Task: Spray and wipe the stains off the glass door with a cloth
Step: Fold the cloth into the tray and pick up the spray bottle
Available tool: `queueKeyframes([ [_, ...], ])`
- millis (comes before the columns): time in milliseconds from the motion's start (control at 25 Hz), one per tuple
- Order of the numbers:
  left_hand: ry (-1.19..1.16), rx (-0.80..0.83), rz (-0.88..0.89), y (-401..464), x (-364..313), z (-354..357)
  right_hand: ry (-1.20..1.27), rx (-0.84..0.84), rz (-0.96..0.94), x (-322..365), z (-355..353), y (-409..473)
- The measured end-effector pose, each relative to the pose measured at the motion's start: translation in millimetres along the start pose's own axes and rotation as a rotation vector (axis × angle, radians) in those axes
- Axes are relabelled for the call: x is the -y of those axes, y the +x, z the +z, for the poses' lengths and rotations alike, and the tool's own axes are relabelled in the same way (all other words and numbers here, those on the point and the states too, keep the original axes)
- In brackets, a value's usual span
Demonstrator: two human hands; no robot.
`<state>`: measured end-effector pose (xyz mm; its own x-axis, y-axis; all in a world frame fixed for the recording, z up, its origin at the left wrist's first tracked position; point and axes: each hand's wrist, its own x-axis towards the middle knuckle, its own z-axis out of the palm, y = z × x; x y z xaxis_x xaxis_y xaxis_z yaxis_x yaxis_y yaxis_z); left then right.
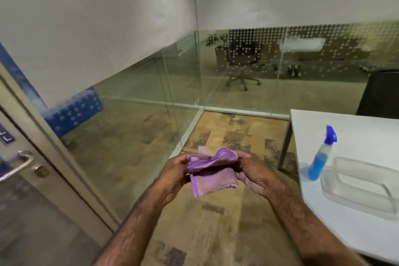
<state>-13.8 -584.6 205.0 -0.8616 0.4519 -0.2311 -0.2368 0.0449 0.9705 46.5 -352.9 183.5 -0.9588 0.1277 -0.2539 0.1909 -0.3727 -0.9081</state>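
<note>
A folded purple cloth (210, 171) is held between both hands over the carpet. My left hand (172, 176) grips its left side and my right hand (255, 176) pinches its right side near the top fold. A spray bottle (321, 155) with blue liquid and a blue trigger head stands on the white table (354, 136) to the right, apart from my hands. The glass door (28, 211) with a metal handle (16, 164) is at the far left.
A clear plastic container (364, 198) sits on the table next to the bottle. Glass partition walls (138, 101) with a frosted upper band enclose the corner ahead. An office chair (243, 65) stands beyond the glass. A dark chair back (381, 95) rises behind the table.
</note>
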Motion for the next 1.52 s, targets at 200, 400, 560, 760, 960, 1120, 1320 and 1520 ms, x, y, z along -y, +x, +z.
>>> queueKeyframes([
  [200,-0.081,0.072,-0.109,27.3,13.3,81.3,0.058,-0.053,0.03,10.2,-89.3,-27.0],
  [400,-0.159,0.165,-0.231,55.1,34.2,131.7,0.098,-0.11,-0.02,9.5,-144.6,-51.4],
  [560,-0.028,0.268,-0.223,82.7,56.6,172.7,0.203,-0.175,-0.06,-0.9,-182.5,-58.8],
  [760,-0.037,0.313,-0.17,131.2,67.7,219.5,0.093,-0.397,0.052,2.5,-219.4,-52.6],
  [960,0.049,0.397,-0.126,183.3,74.9,270.3,-0.011,-0.493,0.161,2.4,-255.8,-55.1],
  [1120,0.162,0.527,-0.133,207.1,76.8,305.9,0.054,-0.704,0.09,5.4,-284.9,-60.8],
  [1320,0.288,0.69,-0.109,218.9,93.6,347.4,0.053,-0.894,-0.005,3.9,-312.2,-74.2],
  [1520,0.419,0.783,-0.103,225.3,107.8,400.3,0.061,-1.036,-0.05,1.5,-353.6,-86.7],
])
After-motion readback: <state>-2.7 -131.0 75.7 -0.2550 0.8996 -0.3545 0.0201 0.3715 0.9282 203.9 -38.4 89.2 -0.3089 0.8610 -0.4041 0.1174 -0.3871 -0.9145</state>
